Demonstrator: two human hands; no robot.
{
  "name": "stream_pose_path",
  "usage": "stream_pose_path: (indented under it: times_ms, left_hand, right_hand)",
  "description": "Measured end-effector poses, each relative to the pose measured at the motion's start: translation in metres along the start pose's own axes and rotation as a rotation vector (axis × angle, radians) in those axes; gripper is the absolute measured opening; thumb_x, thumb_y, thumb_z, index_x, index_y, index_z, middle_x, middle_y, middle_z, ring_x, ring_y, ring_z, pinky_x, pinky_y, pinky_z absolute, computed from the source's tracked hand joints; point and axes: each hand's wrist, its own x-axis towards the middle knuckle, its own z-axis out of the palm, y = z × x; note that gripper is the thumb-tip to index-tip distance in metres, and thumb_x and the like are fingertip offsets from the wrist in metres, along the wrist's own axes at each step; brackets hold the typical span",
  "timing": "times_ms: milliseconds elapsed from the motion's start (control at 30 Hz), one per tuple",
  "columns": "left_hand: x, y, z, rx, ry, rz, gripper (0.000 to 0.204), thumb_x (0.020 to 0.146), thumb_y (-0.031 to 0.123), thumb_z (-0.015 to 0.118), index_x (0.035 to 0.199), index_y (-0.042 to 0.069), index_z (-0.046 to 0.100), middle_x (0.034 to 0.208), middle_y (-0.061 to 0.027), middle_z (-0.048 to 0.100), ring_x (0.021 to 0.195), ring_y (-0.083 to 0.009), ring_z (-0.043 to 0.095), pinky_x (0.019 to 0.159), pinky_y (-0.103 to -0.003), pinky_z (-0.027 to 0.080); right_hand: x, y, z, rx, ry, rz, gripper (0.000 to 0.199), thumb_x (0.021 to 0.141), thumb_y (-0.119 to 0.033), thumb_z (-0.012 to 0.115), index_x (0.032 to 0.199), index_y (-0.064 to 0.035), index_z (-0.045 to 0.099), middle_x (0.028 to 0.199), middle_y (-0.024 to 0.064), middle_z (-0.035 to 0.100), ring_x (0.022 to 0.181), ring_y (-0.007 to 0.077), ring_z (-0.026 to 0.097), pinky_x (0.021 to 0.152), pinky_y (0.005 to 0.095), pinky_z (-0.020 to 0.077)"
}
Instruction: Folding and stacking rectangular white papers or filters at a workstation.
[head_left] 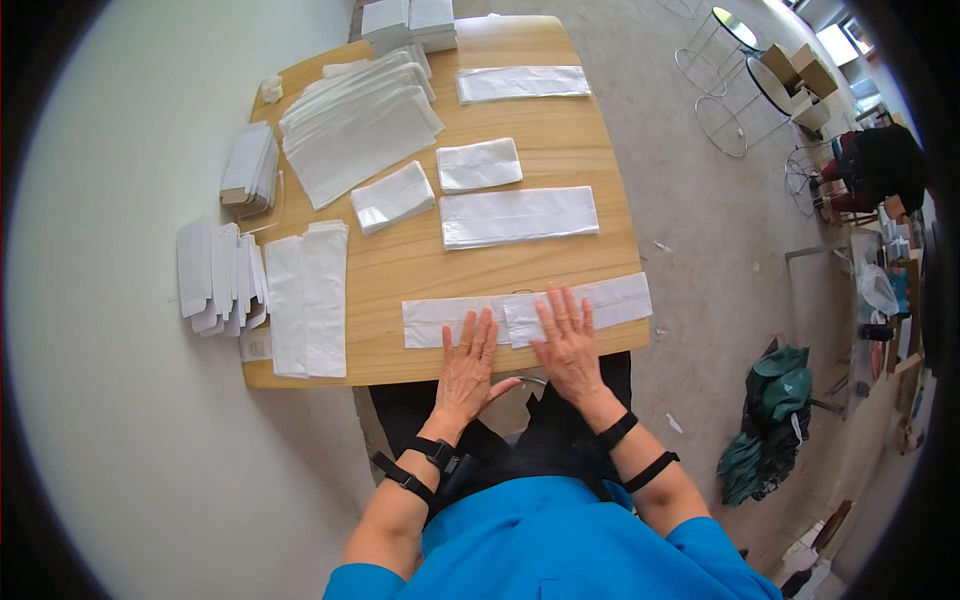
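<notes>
Both hands flat, fingers spread, palms down on the near edge of the wooden table. Left hand lies on the left long white bag, holding nothing, just pressing. Right hand rests on the right long white bag, which overlaps the left one around the middle; fingers wide, nothing gripped. Both bags lie flat in a row along the near table edge, right one tilted up slightly at its far end.

Black straps on both wrists and forearms; blue top below.

Rest of table: a wide flat white bag just beyond the hands, two smaller folded white bags and further up, another long one near the far edge. Big fanned stack of white bags at far left. Pair of long bags lying lengthwise at the left edge. More small piles and overhang the left side. Stacks at the far end. Wire stools on the floor at right, green bag on the floor near right.
</notes>
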Motion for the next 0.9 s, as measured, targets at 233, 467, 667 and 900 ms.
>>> stream_pose_path:
  times_ms: [233,467,667,900]
  left_hand:
    - [-0.001,-0.002,0.004,0.021,-0.011,0.007,0.112,0.070,0.056,0.072,0.151,0.006,0.012,0.158,-0.0109,0.011,0.147,-0.0285,0.006,0.116,-0.054,0.000]
    - [-0.002,-0.002,0.003,0.002,-0.006,-0.015,0.111,0.072,0.058,0.069,0.151,0.005,0.010,0.159,-0.0115,0.009,0.147,-0.0287,0.005,0.117,-0.053,0.000]
    - [-0.009,-0.006,-0.001,-0.054,0.032,-0.077,0.108,0.075,0.055,0.068,0.150,0.002,0.012,0.158,-0.0139,0.008,0.147,-0.0312,0.004,0.117,-0.053,-0.001]
    - [-0.008,-0.004,-0.002,0.000,-0.036,-0.086,0.105,0.076,0.053,0.068,0.150,0.002,0.014,0.159,-0.0137,0.008,0.147,-0.0306,0.003,0.117,-0.052,-0.001]
  right_hand:
    - [-0.004,-0.027,0.021,-0.012,-0.149,0.041,0.071,0.085,-0.034,0.062,0.142,-0.0010,0.036,0.155,0.0147,0.022,0.146,0.0299,0.012,0.116,0.0536,0.0038]
    - [0.002,-0.036,0.028,-0.010,-0.120,0.036,0.071,0.086,-0.038,0.060,0.140,0.0003,0.039,0.155,0.0163,0.022,0.146,0.0305,0.012,0.116,0.0552,0.0027]
    - [0.007,-0.043,0.029,-0.006,-0.122,0.032,0.071,0.086,-0.039,0.060,0.140,0.0015,0.038,0.155,0.0166,0.022,0.146,0.0308,0.012,0.115,0.0559,0.0027]
    - [0.013,-0.050,0.041,0.055,-0.102,0.049,0.072,0.085,-0.036,0.062,0.141,0.0035,0.037,0.155,0.0182,0.021,0.146,0.0315,0.012,0.116,0.0544,0.0023]
